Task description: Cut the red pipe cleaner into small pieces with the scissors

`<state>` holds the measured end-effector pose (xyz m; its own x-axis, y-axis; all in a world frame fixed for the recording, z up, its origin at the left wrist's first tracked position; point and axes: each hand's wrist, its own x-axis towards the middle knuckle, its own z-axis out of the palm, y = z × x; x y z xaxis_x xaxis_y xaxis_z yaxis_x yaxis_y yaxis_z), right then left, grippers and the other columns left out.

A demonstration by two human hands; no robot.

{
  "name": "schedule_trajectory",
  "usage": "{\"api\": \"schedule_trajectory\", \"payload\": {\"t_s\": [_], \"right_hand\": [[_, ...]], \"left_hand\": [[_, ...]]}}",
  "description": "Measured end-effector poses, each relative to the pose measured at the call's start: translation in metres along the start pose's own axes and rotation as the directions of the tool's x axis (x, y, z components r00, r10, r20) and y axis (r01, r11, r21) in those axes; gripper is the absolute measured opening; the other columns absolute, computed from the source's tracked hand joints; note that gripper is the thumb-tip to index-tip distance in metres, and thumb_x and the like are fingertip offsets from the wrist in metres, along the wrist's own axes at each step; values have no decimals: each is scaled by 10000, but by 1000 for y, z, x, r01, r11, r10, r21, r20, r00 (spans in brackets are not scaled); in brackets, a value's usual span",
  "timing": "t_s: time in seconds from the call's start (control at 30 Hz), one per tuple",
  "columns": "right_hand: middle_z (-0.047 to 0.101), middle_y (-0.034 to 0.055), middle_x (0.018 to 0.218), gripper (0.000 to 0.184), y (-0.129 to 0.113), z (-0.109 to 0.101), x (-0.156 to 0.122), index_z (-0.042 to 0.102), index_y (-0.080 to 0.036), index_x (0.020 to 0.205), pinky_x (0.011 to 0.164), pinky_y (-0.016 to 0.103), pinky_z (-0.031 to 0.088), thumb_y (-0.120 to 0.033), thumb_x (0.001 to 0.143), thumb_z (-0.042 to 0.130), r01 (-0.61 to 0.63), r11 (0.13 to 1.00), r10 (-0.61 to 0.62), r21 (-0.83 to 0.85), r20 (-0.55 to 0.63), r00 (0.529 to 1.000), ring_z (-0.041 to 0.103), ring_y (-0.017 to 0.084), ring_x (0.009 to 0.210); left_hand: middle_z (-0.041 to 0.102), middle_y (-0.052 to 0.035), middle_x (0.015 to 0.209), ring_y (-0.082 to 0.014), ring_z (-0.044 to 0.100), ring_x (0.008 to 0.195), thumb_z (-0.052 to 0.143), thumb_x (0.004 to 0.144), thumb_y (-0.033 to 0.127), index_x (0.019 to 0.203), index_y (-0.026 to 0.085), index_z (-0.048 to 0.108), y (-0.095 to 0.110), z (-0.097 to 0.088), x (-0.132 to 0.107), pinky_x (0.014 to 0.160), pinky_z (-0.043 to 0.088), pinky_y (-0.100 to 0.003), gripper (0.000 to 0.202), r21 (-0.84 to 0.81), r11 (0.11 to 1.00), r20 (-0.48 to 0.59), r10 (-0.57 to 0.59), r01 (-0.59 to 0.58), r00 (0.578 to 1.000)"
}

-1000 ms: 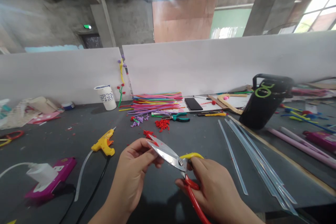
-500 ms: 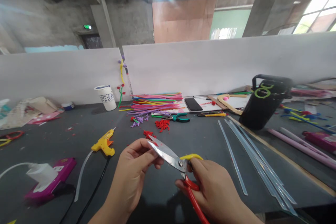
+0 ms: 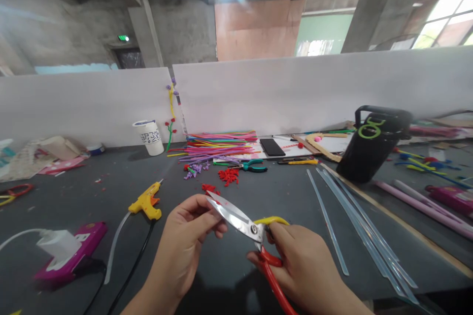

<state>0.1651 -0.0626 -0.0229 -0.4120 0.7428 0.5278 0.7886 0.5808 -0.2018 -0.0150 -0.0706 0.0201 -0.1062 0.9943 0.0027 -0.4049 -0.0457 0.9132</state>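
The right hand (image 3: 305,258) grips one pair of scissors (image 3: 237,220).

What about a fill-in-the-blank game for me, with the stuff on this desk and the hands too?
1. The right hand holds a pair of ____ with blades pointing towards the left hand.
2. The body of the glue gun is coloured ____.
3. Left or right? In the picture, the phone lies to the ____ of the bundle of pipe cleaners.
4. The tall bottle with a handle on top is mostly coloured ____.

Missing words: scissors; yellow; right; black.
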Motion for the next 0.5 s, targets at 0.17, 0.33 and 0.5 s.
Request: {"api": "schedule_trajectory", "payload": {"t_s": [0.17,0.33,0.5], "right_hand": [[517,-7,510,336,2,-1,0,485,-190,612,481,231,247,-500,741,477,-20,1000,20,5,25,1000,474,133,466],[473,-31,487,289,2,0,3,465,-188,569,454,217,226,-430,719,515,-181,972,159,148,148,976,402,104,439],[412,-48,526,168,1,-3,14,465,-176,587,460,173,299,-285,713,486,-405,705,276,582,302,913,378,81,490]], "left_hand": [[590,22,544,-65,535,464,648,593,87,601,129,595,0,0,1,450,411,-149,68,1,1000,-27,-5,5,1000],[584,24,570,-57,526,477,637,622,102,627,139,590,-1,1,3,458,400,-143,60,-1,999,-5,-38,38,999],[578,22,583,-41,506,471,629,633,98,664,139,586,-10,5,2,462,379,-136,68,29,973,116,-230,228,966]]}}
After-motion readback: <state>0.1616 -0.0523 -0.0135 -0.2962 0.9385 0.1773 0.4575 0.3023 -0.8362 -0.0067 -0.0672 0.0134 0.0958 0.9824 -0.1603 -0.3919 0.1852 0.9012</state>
